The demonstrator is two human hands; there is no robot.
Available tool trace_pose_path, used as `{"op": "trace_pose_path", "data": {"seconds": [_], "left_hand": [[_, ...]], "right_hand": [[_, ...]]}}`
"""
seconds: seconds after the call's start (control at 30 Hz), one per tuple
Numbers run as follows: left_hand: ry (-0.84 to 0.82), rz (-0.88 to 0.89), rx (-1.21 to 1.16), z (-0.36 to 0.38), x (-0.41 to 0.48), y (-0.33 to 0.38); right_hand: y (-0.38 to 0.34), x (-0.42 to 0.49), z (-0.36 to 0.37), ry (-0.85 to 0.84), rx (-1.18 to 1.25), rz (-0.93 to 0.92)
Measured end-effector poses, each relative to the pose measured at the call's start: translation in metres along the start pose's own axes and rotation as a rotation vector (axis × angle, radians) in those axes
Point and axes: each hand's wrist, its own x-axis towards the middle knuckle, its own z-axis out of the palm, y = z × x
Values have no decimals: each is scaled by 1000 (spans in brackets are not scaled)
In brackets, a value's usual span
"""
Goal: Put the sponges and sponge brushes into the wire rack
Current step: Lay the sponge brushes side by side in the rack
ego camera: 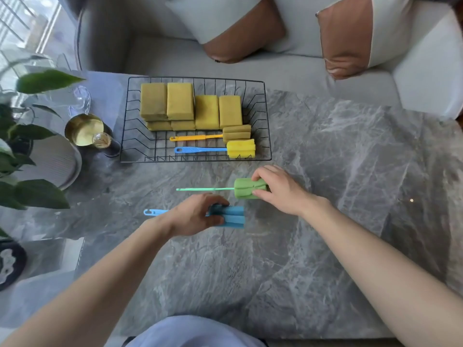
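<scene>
The person is leaning over the grey marble surface [325,151] with both hands down on the last two brushes. The right hand [280,189] is closing its fingers [261,172] around the head of the green brush [246,188], whose thin handle is pointing away to the left of those fingers. The left hand [194,215] is pinching the blue brush [231,216] where the handle is meeting the foam, the fingers narrow on it; the foam is sticking out to the right of them and the handle tip to the left. Both brushes look to be lying on the surface, though I cannot tell whether either is lifting yet. Beyond the fingers, the rack [267,121] is already holding the sponges [193,106] at its far side and two brushes, orange-handled and blue-handled, along its near side. To do this well, I would say each hand should be lifting its brush clear of the near wire wall, keeping the long handles level so they are not snagging the grid, and laying them parallel to the two already in, in the free strip at the front.
</scene>
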Motion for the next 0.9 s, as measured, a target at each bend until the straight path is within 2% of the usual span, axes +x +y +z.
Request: {"op": "trace_pose_path", "data": {"seconds": [0.2, 0.4, 0.77, 0.9], "left_hand": [[104, 27, -52, -29, -12, 4], [226, 53, -41, -64, 8, 19], [364, 69, -3, -92, 69, 24], [376, 60, -17, -89, 95, 22]], "right_hand": [[-15, 26, -48, 148, 75, -95], [-12, 84, -77, 241, 105, -19], [18, 144, -60, 69, 4, 12], [28, 147, -65, 56, 82, 5]]}}
